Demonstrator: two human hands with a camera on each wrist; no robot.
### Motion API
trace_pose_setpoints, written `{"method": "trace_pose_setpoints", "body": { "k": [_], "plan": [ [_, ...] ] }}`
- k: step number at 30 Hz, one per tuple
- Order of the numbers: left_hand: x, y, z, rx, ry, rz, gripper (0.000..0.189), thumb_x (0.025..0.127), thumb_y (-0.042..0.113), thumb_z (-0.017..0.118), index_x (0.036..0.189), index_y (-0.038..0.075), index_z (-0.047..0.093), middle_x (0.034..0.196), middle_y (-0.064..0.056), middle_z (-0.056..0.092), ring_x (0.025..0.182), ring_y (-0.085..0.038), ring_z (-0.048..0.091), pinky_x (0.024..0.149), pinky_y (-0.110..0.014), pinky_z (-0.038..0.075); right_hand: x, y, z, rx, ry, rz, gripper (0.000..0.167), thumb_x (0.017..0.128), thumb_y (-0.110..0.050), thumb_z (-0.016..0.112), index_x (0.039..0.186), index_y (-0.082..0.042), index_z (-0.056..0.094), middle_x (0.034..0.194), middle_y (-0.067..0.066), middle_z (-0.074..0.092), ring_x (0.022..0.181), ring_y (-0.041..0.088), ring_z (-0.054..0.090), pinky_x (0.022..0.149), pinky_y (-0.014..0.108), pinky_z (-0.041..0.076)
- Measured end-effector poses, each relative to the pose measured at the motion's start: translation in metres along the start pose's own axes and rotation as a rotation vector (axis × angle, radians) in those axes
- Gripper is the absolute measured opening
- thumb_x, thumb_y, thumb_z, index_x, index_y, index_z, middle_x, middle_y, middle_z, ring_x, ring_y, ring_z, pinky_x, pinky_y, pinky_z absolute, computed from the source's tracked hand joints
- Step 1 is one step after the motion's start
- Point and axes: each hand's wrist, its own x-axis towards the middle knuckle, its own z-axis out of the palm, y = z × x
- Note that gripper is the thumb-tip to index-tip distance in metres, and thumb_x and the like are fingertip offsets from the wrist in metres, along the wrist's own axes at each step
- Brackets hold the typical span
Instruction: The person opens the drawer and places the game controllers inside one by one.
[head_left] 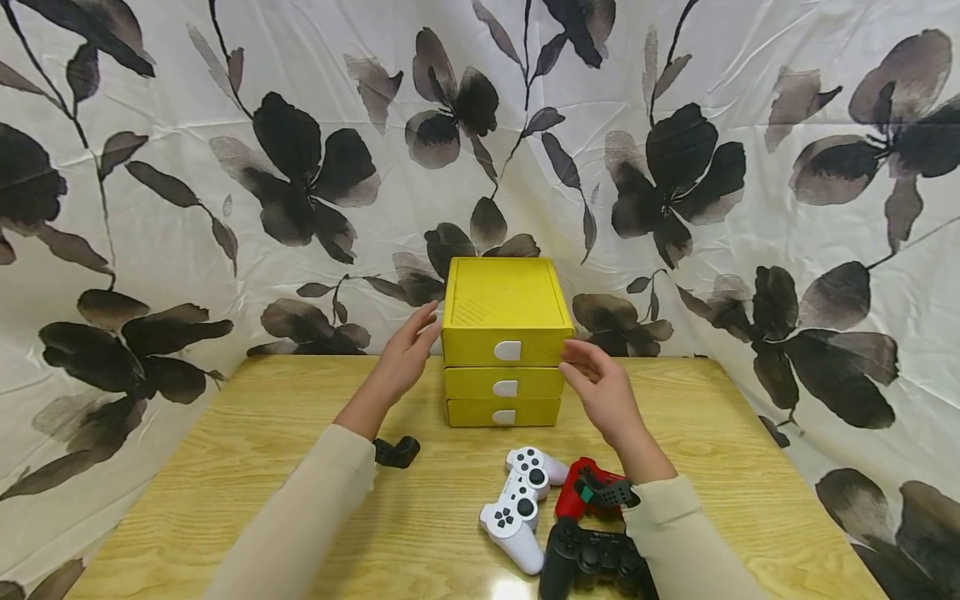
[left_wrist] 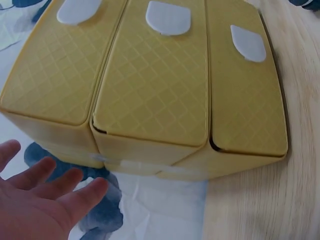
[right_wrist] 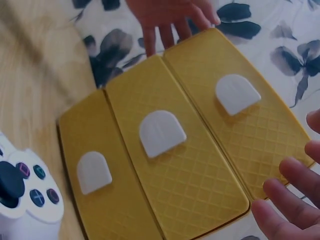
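Note:
A yellow three-drawer box [head_left: 504,300] stands at the back of the table, each drawer front bearing a white rounded tab [head_left: 507,350]. All three drawers are closed. My left hand [head_left: 405,358] is beside the box's left side, fingers spread and nothing held; the left wrist view shows the fingers [left_wrist: 82,197] apart from the yellow wall. On the other side, my right hand [head_left: 602,392] has its fingertips right at the top drawer's right edge. Its fingers [right_wrist: 290,200] are loosely bent in the right wrist view and hold nothing.
In front of the box lie a white game controller [head_left: 517,504], a red controller [head_left: 572,492] partly behind the right wrist's camera, and a black controller [head_left: 592,554] partly under the right sleeve. A floral cloth [head_left: 480,150] hangs behind the wooden table [head_left: 442,533].

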Motion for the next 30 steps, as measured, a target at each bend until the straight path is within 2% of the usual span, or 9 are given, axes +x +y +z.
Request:
{"method": "trace_pose_setpoints", "body": {
  "k": [6, 9, 17, 24, 30],
  "plan": [
    [0.004, 0.005, 0.007, -0.043, 0.000, -0.025, 0.056, 0.101, 0.051, 0.039, 0.153, 0.034, 0.025, 0.159, -0.008, 0.028, 0.142, -0.035, 0.035, 0.107, -0.055, 0.041, 0.003, -0.003, 0.006, 0.043, -0.024, 0.023, 0.039, 0.096, -0.016, 0.062, 0.134, -0.011, 0.055, 0.128, 0.015, 0.061, 0.119, 0.027, 0.059, 0.105, 0.037, 0.046],
    [0.007, 0.006, 0.010, -0.068, -0.002, -0.032, 0.056, 0.101, 0.052, 0.038, 0.153, 0.033, 0.027, 0.159, -0.007, 0.027, 0.141, -0.034, 0.036, 0.106, -0.055, 0.042, 0.004, -0.004, 0.009, 0.066, -0.045, 0.023, 0.040, 0.096, -0.015, 0.061, 0.134, -0.009, 0.054, 0.129, 0.017, 0.060, 0.120, 0.029, 0.058, 0.107, 0.042, 0.044],
    [0.009, 0.005, 0.014, -0.048, -0.006, -0.025, 0.056, 0.102, 0.053, 0.034, 0.154, 0.034, 0.024, 0.161, -0.007, 0.023, 0.141, -0.035, 0.036, 0.104, -0.054, 0.044, 0.005, -0.006, 0.016, 0.102, -0.075, 0.032, 0.039, 0.096, -0.014, 0.061, 0.134, -0.010, 0.055, 0.129, 0.018, 0.060, 0.121, 0.030, 0.058, 0.108, 0.043, 0.044],
    [0.013, 0.004, 0.014, -0.044, -0.020, -0.012, 0.059, 0.100, 0.057, 0.033, 0.154, 0.035, 0.022, 0.162, 0.000, 0.020, 0.142, -0.032, 0.035, 0.104, -0.054, 0.044, 0.007, -0.008, 0.020, 0.117, -0.087, 0.033, 0.039, 0.096, -0.014, 0.061, 0.134, -0.009, 0.055, 0.130, 0.018, 0.060, 0.122, 0.029, 0.058, 0.107, 0.043, 0.044],
    [0.013, 0.003, 0.013, -0.059, -0.036, -0.033, 0.058, 0.100, 0.058, 0.033, 0.153, 0.038, 0.021, 0.163, 0.004, 0.017, 0.143, -0.031, 0.033, 0.105, -0.054, 0.042, 0.008, -0.010, 0.027, 0.138, -0.104, 0.051, 0.039, 0.096, -0.012, 0.060, 0.135, -0.009, 0.055, 0.131, 0.017, 0.060, 0.122, 0.028, 0.058, 0.107, 0.041, 0.044]
  ]
}}
